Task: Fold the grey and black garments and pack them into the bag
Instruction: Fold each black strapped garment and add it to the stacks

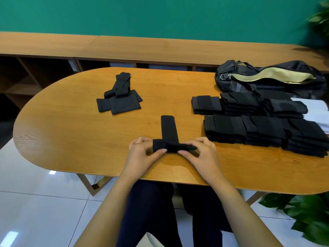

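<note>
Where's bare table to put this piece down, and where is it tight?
Free: the table's left end, left of the small pile; the middle strip between that pile and the folded stacks, beyond the black piece. Crowded: the right side, where stacks, bag and white cloth sit close together.

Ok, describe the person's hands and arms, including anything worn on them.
The left hand and right hand are bare: no gloves, rings or watch. The left forearm and right forearm are uncovered too, no sleeve in view. Dark navy trousers show below.
</note>
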A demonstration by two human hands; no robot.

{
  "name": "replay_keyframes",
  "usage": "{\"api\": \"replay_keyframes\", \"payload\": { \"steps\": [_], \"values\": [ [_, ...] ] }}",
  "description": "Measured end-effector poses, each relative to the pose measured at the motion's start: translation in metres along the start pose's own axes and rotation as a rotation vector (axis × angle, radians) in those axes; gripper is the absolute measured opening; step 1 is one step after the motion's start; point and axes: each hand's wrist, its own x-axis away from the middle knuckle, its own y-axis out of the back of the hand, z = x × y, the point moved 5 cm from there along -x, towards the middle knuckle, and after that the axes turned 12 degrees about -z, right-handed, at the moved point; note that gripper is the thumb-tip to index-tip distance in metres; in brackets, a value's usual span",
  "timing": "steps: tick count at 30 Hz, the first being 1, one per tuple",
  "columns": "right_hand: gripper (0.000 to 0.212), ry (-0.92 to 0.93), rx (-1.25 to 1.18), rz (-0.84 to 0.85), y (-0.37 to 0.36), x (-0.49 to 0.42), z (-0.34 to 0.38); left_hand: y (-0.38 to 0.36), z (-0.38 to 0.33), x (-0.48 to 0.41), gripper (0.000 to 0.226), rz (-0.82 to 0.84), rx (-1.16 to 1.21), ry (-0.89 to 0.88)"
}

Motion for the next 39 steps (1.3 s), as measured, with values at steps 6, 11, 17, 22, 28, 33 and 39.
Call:
{"api": "replay_keyframes", "payload": {
  "steps": [6, 11, 17, 22, 28, 33, 39],
  "values": [
    [0.042, -0.059, 0.017, -0.012, -0.003, -0.002, -0.007, 0.0, 0.005, -0.003, 0.044, -0.026, 0.005, -0.02],
    [0.043, -0.086, 0.006, -0.057, 0.001, -0.003, -0.006, 0.001, 0.004, -0.004, 0.055, -0.077, 0.004, 0.018],
    [0.044, -0.072, 0.004, -0.057, 0.002, -0.003, -0.001, 0.004, 0.001, -0.002, 0.076, -0.102, -0.028, 0.013],
    [0.043, -0.068, -0.026, -0.065, 0.001, -0.004, -0.004, 0.004, 0.0, -0.001, 0.069, -0.107, -0.069, -0.004],
    [0.041, 0.224, 0.116, -0.097, 0.003, 0.001, 0.015, 0.003, -0.005, -0.002, 0.057, -0.045, -0.075, -0.102],
    [0.054, 0.287, 0.237, 0.054, -0.009, 0.001, 0.017, -0.001, -0.006, -0.001, 0.064, 0.057, -0.128, -0.141],
    [0.072, 0.241, 0.163, 0.081, -0.008, 0.0, 0.014, -0.004, -0.007, 0.0, 0.057, 0.095, -0.181, -0.169]
  ]
}}
